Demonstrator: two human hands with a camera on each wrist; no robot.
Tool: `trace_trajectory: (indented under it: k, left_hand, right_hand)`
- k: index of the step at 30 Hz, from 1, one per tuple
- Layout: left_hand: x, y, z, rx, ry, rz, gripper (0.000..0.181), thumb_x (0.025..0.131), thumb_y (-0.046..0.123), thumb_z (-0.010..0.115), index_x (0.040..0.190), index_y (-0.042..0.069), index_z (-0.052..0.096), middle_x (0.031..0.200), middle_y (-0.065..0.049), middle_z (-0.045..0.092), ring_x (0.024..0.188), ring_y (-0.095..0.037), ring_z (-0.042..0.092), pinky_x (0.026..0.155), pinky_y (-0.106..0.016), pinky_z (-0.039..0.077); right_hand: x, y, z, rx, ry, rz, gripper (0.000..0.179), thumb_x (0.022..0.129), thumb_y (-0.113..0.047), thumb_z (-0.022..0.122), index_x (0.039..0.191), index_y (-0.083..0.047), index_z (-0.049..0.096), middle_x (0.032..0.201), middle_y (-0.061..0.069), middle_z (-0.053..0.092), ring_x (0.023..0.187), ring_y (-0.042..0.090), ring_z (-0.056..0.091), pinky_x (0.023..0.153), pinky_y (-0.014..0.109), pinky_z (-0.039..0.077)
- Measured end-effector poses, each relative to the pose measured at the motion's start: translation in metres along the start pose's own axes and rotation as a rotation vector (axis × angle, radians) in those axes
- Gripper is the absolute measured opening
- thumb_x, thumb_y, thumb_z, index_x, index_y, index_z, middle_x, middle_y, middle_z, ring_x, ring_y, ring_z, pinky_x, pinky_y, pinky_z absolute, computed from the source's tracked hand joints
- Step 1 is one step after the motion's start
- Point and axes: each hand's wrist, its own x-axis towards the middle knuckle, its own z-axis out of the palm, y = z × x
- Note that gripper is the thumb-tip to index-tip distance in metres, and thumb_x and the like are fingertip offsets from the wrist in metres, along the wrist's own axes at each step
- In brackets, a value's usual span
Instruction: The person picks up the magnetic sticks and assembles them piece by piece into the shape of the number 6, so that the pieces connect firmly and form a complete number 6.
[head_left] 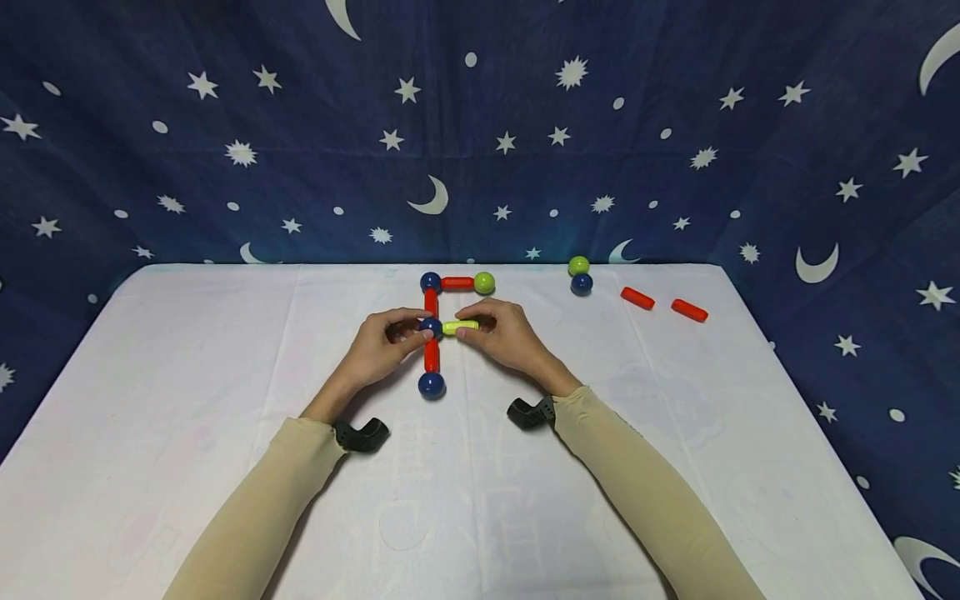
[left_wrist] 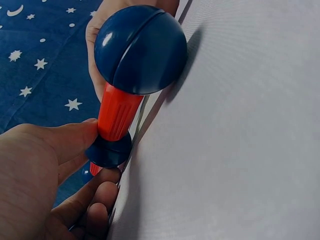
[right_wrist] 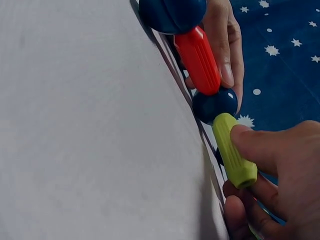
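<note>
A chain of balls and rods lies on the white table in the head view. My left hand (head_left: 386,342) pinches its middle blue ball (head_left: 431,327) between thumb and fingers. Between the thumb and fingers of my right hand (head_left: 504,333) is a yellow-green rod (right_wrist: 232,150), whose far end meets that ball. One red rod (head_left: 431,357) runs from the middle ball toward me to a blue ball (left_wrist: 142,50). Another red rod (head_left: 431,302) leads away to the back blue ball (head_left: 431,282), from which a red rod (head_left: 457,283) reaches right to a green ball (head_left: 484,283).
At the table's back right, a loose green ball (head_left: 578,266) sits against a dark blue ball (head_left: 582,284). Two loose red rods (head_left: 637,298) lie farther right. Behind the white table (head_left: 225,358) hangs a dark blue cloth (head_left: 480,108) with stars and moons.
</note>
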Motion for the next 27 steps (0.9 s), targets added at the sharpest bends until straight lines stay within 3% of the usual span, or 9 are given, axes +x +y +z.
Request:
trace_trajectory:
  k: [12,27]
  left_hand:
    - [0.000,0.001,0.001,-0.002,-0.009,-0.025,0.031,0.095,0.016,0.074,0.125,0.006,0.071,0.102,-0.012,0.068,0.083,-0.025,0.056,0.070,-0.028,0.048]
    - [0.000,-0.001,0.001,-0.009,-0.006,-0.014,0.031,0.095,0.014,0.074,0.124,0.005,0.071,0.102,-0.012,0.068,0.082,-0.025,0.056,0.071,-0.028,0.048]
  right_hand:
    - [0.002,0.006,-0.023,0.039,0.068,-0.024,0.025,0.090,-0.012,0.079,0.112,0.000,0.076,0.102,0.009,0.073,0.089,0.020,0.065,0.081,0.034,0.053]
    - [-0.002,0.033,-0.079,0.038,0.282,0.059,0.027,0.092,-0.013,0.076,0.115,0.002,0.074,0.104,0.016,0.074,0.096,0.027,0.065,0.084,0.034,0.051]
